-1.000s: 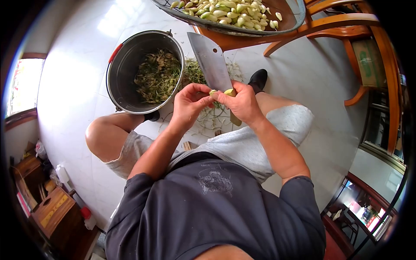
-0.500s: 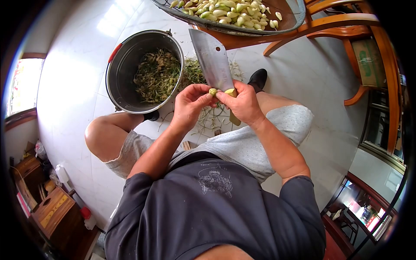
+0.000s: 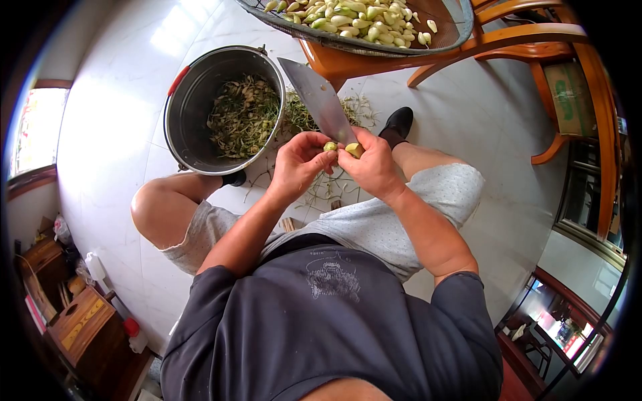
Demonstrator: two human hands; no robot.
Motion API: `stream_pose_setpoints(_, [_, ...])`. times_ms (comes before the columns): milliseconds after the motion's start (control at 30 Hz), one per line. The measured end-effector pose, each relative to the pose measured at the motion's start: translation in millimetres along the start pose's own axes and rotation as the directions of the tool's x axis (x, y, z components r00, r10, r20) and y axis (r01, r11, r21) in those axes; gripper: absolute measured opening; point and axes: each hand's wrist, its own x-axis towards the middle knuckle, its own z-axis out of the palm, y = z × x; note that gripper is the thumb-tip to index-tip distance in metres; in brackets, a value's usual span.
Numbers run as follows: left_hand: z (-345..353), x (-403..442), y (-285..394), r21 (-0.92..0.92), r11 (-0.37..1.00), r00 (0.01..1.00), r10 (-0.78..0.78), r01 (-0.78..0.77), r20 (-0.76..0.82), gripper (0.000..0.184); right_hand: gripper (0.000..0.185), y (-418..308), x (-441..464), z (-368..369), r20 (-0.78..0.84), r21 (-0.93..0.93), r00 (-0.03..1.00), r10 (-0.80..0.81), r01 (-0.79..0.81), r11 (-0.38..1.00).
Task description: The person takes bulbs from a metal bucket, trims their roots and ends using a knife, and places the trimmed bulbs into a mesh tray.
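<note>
My left hand (image 3: 297,162) is closed, pinching a small yellow-green vegetable bulb (image 3: 330,146) between thumb and fingertips. Beside it my right hand (image 3: 372,167) grips a cleaver (image 3: 315,97) near the base of the blade, and its thumb comes close to the bulb. The broad blade points up and to the left, partly over the trimmings on the floor. A yellowish end of the cleaver's handle (image 3: 354,150) shows between the right thumb and fingers; the rest is covered by the hand.
A metal bucket (image 3: 175,110) holding leafy trimmings stands at the left, with more scraps (image 3: 301,115) on the tiles. Pale peeled bulbs (image 3: 361,20) lie in a mesh tray (image 3: 441,48) on a wooden chair (image 3: 348,62). My knees flank the work.
The cleaver blade has tipped further left and turned, showing a narrower face. The right hand has rolled slightly, while the left keeps pinching the bulb.
</note>
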Motion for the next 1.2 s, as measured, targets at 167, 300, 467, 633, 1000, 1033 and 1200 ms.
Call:
stream_pose_setpoints(167, [-4, 1, -4, -0.047, 0.999, 0.999, -0.007, 0.009, 0.033, 0.025, 0.024, -5, 0, 0, -0.054, -0.058, 0.996, 0.066, -0.070, 0.996])
stream_pose_setpoints(300, [-5, 2, -11, -0.223, 0.969, 0.994, -0.104, 0.110, 0.038, 0.028, 0.025, -2, 0, -1, -0.106, -0.131, 0.994, -0.025, 0.011, 0.991])
stream_pose_setpoints(467, [-8, 2, -9, -0.304, 0.943, 0.991, -0.132, 0.134, 0.027, 0.027, 0.026, 1, -1, 0, -0.168, -0.162, 0.984, -0.059, 0.031, 0.986])
stream_pose_setpoints(633, [-14, 6, -8, -0.188, 0.981, 0.997, -0.060, 0.049, -0.051, 0.027, 0.026, 2, 1, -8, -0.188, -0.212, 0.982, 0.023, -0.063, 0.975])
stream_pose_setpoints(1000, [-8, 3, -1, -0.067, 0.996, 0.998, -0.060, 0.058, -0.026, 0.028, 0.025, -6, -2, -7, -0.053, 0.028, 0.995, 0.088, -0.086, 0.996])
stream_pose_setpoints(1033, [-8, 2, 0, -0.083, 0.995, 0.996, -0.066, 0.061, -0.052, 0.027, 0.026, -8, -2, -6, -0.081, 0.014, 0.995, 0.049, -0.048, 0.999])
stream_pose_setpoints(1200, [-8, 4, 46, -0.069, 0.996, 0.994, 0.056, -0.062, -0.097, 0.024, 0.028, -3, 1, -19, -0.033, -0.289, 0.988, 0.151, -0.155, 0.945])
